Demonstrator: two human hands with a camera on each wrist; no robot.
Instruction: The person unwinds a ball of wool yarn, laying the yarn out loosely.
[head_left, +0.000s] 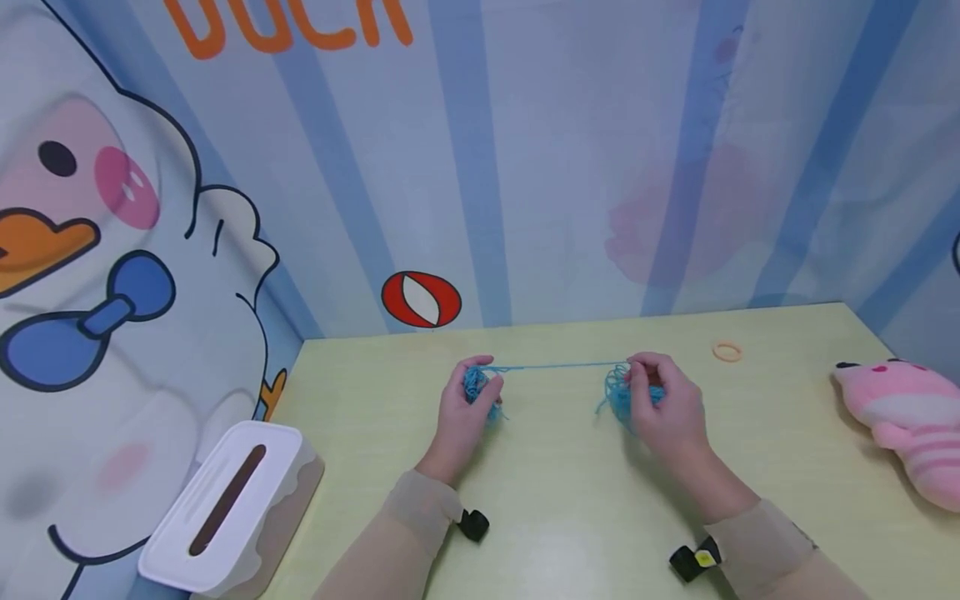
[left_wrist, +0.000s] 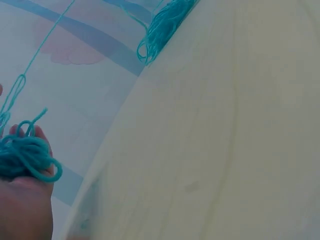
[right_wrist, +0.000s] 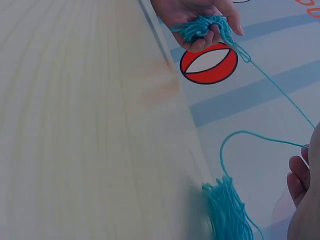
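Note:
My left hand (head_left: 468, 408) holds a small tangled bundle of turquoise yarn (head_left: 474, 383), its fingers curled around it in the right wrist view. From this bundle a taut yarn strand (head_left: 562, 365) runs across to my right hand (head_left: 671, 404), where thumb and fingertips pinch it. Beside and partly behind the right hand is a second yarn bundle (head_left: 619, 396), seen as a looped skein (right_wrist: 227, 210) in the right wrist view. A curved length of yarn joins that skein to the right fingers. Whether the skein touches the table I cannot tell.
The pale yellow table (head_left: 555, 492) bears an orange ring (head_left: 727, 351) at the back right and a pink plush toy (head_left: 907, 425) at the right edge. A white-lidded tissue box (head_left: 240, 508) stands at left. A printed cloth (head_left: 555, 167) hangs behind.

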